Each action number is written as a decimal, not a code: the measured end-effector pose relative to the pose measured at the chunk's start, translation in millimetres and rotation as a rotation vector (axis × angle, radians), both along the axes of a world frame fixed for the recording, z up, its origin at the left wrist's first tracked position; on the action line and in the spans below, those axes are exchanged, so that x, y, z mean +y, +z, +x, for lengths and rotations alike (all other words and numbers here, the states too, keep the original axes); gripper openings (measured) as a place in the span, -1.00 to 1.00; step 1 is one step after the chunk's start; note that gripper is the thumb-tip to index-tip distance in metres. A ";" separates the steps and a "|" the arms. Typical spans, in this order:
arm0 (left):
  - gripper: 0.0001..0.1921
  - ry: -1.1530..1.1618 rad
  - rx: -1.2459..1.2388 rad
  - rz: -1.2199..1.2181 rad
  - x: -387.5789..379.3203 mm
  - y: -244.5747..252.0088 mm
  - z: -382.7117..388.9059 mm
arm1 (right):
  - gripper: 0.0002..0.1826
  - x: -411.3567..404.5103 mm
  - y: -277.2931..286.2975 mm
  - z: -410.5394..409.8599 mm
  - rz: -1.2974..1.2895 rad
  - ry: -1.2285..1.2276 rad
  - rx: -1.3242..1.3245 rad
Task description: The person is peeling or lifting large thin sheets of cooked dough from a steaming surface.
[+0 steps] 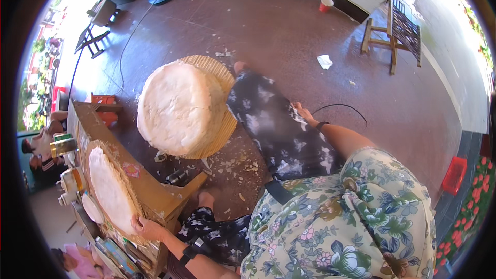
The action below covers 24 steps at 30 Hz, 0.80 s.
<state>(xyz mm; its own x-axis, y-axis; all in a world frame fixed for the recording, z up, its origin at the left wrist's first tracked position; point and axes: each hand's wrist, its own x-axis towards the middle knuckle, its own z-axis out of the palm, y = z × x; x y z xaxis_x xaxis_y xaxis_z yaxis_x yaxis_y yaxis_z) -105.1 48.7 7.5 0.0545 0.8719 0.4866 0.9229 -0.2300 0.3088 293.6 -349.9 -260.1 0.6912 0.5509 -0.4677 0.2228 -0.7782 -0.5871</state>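
Note:
My left hand touches the near edge of a flat, round white slab on a wooden table. A coarse brown rim surrounds the slab; whether my fingers grip its edge is unclear. My right hand is beside my right leg in dark patterned trousers, its fingers partly hidden by the leg. A thin black cord curves out near that hand; I cannot tell if it is held. Between my feet and the table stands a thick, round white dough-like block on a ribbed, straw-coloured round base.
Pale scraps litter the floor near my feet. A dark bottle-like object lies by the table leg. Tins and jars line the table's far side. People sit beyond it. A folding chair, paper cup and red basket stand farther off.

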 end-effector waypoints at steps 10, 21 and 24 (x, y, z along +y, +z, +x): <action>-0.71 0.049 0.012 0.037 -12.4 10.8 -17.5 | -0.75 22.0 -47.7 24.9 0.016 0.056 -0.257; -0.74 -0.023 -0.075 0.088 -1.6 -2.5 -13.2 | -0.77 -15.5 -40.6 61.8 -0.172 -0.090 -0.293; -0.74 -0.015 -0.065 0.119 -0.5 -5.3 -15.0 | -0.76 -9.6 -17.5 81.1 -0.137 -0.056 -0.343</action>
